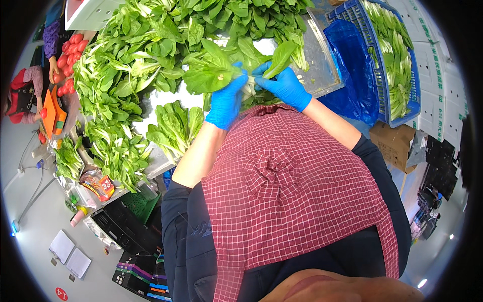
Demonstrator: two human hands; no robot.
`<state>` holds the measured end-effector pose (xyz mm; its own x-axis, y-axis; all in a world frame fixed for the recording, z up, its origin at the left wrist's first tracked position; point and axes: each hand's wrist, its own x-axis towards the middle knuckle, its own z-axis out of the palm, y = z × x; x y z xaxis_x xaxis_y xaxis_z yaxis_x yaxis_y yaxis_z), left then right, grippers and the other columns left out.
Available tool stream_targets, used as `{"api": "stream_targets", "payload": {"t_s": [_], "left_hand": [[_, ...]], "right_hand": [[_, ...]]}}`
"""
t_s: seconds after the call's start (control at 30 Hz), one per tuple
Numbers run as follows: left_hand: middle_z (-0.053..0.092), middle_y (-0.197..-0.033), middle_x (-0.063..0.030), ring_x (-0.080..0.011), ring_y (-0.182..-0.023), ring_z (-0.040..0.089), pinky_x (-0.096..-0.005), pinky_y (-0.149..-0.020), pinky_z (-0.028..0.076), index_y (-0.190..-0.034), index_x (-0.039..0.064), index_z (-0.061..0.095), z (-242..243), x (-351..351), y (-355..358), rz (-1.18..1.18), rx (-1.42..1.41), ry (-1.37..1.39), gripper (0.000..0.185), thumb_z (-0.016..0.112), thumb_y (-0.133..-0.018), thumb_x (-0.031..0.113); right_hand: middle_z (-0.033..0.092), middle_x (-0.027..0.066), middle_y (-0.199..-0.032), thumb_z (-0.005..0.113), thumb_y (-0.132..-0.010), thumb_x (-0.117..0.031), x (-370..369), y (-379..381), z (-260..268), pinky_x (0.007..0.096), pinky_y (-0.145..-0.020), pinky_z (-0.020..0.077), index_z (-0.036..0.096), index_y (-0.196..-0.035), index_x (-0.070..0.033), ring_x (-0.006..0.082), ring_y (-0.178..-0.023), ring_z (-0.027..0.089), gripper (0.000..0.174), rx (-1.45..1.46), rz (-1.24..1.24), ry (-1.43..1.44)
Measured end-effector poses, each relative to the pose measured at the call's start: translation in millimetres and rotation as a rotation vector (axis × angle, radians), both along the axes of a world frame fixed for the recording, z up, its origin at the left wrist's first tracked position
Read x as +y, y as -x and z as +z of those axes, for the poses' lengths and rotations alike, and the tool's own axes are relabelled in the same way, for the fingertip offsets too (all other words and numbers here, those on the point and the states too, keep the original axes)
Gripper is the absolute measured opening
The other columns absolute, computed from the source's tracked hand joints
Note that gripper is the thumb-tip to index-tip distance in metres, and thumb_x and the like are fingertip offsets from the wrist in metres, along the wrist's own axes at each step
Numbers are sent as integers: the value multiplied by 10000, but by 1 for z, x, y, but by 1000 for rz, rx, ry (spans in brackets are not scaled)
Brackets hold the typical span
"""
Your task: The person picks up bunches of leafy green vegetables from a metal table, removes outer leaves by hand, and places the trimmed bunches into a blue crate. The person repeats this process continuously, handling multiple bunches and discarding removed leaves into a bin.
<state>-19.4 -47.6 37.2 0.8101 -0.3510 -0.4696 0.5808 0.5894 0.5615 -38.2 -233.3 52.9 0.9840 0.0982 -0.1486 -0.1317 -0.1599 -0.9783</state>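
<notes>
My left hand (pixel 229 100), in a blue glove, is closed around the stem end of a leafy green vegetable (pixel 211 70), whose broad leaves spread up and to the left. My right hand (pixel 285 86), gloved too, pinches a single green leaf (pixel 281 56) by its pale stalk, close beside the left hand. White stalks show between the two hands, just above my checked apron. Large heaps of leafy greens (pixel 124 71) lie around the hands on the metal table. A separate bunch of greens (pixel 173 126) rests left of my left forearm.
A blue plastic crate (pixel 377 68) of greens stands at the right, with a blue plastic bag (pixel 349 68) beside it. The metal tray's edge (pixel 328 49) runs near my right hand. Tomatoes (pixel 69 56) and two co-workers (pixel 28 94) are at the far left. A cardboard box (pixel 392 145) sits lower right.
</notes>
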Motion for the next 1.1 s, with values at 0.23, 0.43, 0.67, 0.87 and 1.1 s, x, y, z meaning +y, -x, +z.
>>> {"api": "stream_targets", "payload": {"t_s": [0.23, 0.43, 0.67, 0.87, 1.1], "left_hand": [[641, -1166, -107, -188, -978, 633, -316, -905, 502, -1312, -3, 539, -4, 5, -2, -75, 157, -124, 427, 655, -907, 67], [659, -1070, -76, -139, -814, 600, -271, -716, 470, -1273, 0, 583, -6, 12, -19, 127, 1, -178, 376, 650, -908, 65], [621, -1103, -30, -136, -966, 577, -289, -825, 492, -1206, 33, 607, 5, 19, -13, 39, -356, -390, 315, 671, -908, 112], [626, -1157, -91, -170, -1032, 590, -326, -905, 485, -1248, 22, 573, 8, 10, -3, -62, -504, -712, 342, 620, -951, 186], [541, -1351, -176, -285, -1256, 504, -375, -1067, 387, -1390, 23, 473, 27, 6, -1, -222, -481, -838, 478, 502, -1004, 304]], "right_hand": [[676, 59, -855, 705, -885, -132, 4, 6, -15, 306, -652, 525, 663, -978, -19, 124, -768, 645, 152, 85, -13, 40], [674, 221, -834, 697, -826, -310, -9, -5, -15, 438, -690, 522, 659, -996, -2, 384, -754, 665, 354, 21, 62, 550], [676, 108, -934, 732, -835, -210, 5, -21, 31, 357, -664, 508, 733, -1023, -68, 243, -742, 643, 235, -295, -24, 559], [653, 52, -846, 786, -786, -186, 41, -29, 73, 277, -656, 500, 728, -982, -93, 163, -728, 630, 225, -363, 40, 298], [666, 112, -890, 729, -780, -279, 53, -28, 74, 366, -705, 537, 702, -941, -93, 279, -820, 669, 248, -441, 74, 470]]}}
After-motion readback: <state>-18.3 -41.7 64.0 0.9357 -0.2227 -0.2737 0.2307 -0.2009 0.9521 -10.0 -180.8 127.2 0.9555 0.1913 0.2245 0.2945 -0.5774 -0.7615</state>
